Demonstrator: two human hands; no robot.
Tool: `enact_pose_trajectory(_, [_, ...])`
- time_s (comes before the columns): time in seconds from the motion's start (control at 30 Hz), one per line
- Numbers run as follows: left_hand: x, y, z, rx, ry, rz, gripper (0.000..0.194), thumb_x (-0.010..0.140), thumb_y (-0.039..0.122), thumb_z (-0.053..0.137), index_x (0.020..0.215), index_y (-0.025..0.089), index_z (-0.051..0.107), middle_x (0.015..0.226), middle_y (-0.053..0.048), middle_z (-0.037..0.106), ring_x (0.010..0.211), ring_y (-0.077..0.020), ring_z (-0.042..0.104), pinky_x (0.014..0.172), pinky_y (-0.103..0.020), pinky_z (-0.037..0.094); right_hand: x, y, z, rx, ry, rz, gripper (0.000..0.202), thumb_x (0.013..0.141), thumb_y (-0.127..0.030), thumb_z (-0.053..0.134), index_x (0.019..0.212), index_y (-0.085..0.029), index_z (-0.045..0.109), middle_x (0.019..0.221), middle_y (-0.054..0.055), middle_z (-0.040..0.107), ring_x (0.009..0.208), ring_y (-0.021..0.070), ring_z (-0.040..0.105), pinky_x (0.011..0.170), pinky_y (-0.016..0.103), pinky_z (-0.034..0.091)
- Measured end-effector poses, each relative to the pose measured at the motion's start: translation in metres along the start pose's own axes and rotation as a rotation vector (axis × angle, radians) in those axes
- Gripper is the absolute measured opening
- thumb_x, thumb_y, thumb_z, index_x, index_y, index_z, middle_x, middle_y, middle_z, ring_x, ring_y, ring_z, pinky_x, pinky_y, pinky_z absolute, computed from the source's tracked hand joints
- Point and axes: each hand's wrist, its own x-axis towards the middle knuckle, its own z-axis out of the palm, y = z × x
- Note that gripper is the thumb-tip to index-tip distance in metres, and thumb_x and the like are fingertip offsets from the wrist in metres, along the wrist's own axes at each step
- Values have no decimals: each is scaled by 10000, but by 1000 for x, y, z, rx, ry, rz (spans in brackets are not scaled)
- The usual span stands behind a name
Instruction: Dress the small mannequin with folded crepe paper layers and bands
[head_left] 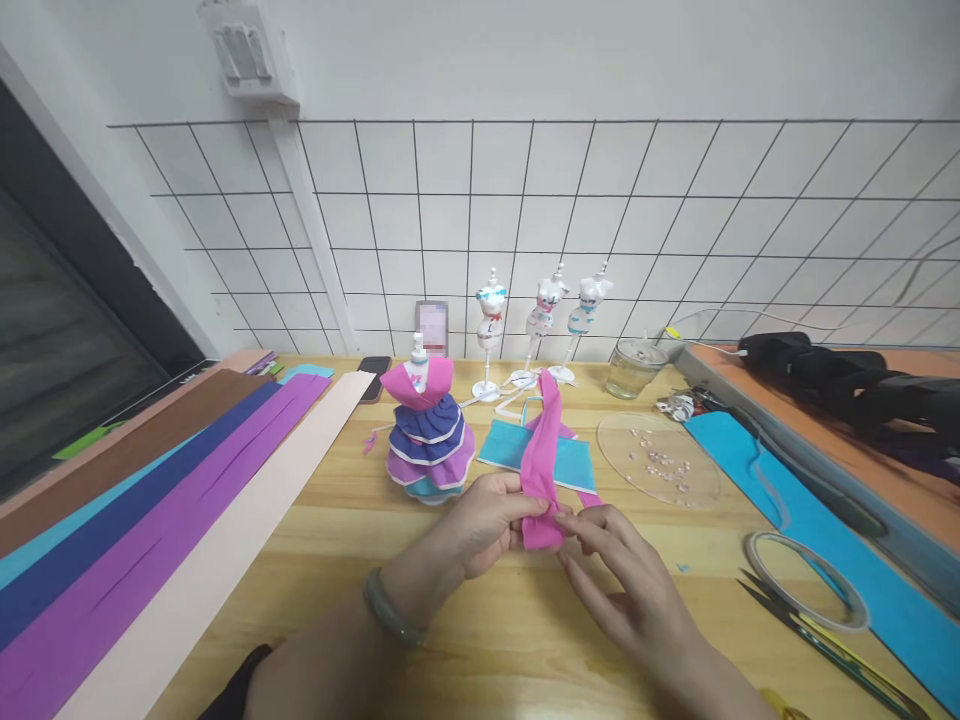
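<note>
My left hand (487,520) pinches a bright pink crepe paper strip (546,440) near its lower end, thumb on top. At the strip's right edge, my right hand (626,570) grips with its fingertips, its thumb stretched out lower down. The strip's upper part extends away from me, crossing above a blue crepe paper piece (504,445) with white-lined edges. More pink paper pokes out beneath that piece. Left of the hands stands a small dress form (430,435) wearing a pink top and ruffled navy, purple and blue tiers.
Three small white dress forms (491,310) stand behind, beside a glass jar (634,368). A clear plate (660,460) holds small gems. Scissors (825,635) and a tape roll (808,580) lie right, near blue paper (825,540). Coloured paper strips (187,490) and a phone (373,378) lie left.
</note>
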Motion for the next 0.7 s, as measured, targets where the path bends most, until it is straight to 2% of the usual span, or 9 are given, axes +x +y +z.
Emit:
enact_pose_trajectory(0.1, [2, -3, -2, 15, 10, 34, 287, 563, 260, 790, 771, 103, 670, 733, -71, 685, 694, -166, 641, 742, -339, 506, 0, -4, 0, 14, 22, 21, 488, 845, -55, 485, 1301, -225, 443, 1027, 105, 556, 845, 177, 563, 698, 308, 507])
enact_pose_trajectory(0.27, [3, -6, -2, 41, -1, 48, 308, 576, 303, 795, 783, 113, 667, 744, -64, 683, 723, -183, 661, 776, -355, 504, 1, -9, 5, 58, 105, 93, 433, 849, -115, 541, 1264, -217, 473, 779, 19, 588, 632, 133, 548, 599, 259, 502])
enact_pose_trajectory(0.37, [4, -8, -1, 41, 10, 65, 364, 561, 324, 807, 823, 115, 667, 759, -64, 683, 708, -183, 661, 743, -345, 509, 2, -7, 10, 102, 167, 153, 361, 844, -121, 561, 1194, -204, 527, 721, -2, 597, 579, 113, 551, 553, 221, 504])
enact_pose_trajectory(0.57, [3, -8, 2, 15, 11, 118, 429, 538, 351, 824, 845, 98, 663, 782, -93, 701, 729, -204, 670, 743, -347, 511, 3, -6, 8, 77, 221, 170, 308, 817, -143, 612, 1120, -202, 598, 781, 20, 687, 653, 139, 636, 636, 246, 557])
enact_pose_trajectory(0.7, [2, -5, 4, 17, 18, 103, 398, 521, 341, 829, 795, 101, 668, 766, -92, 707, 714, -211, 674, 747, -364, 517, 5, -10, 1, 55, 180, 131, 310, 825, -134, 602, 1124, -217, 593, 805, 33, 701, 703, 164, 660, 652, 270, 562])
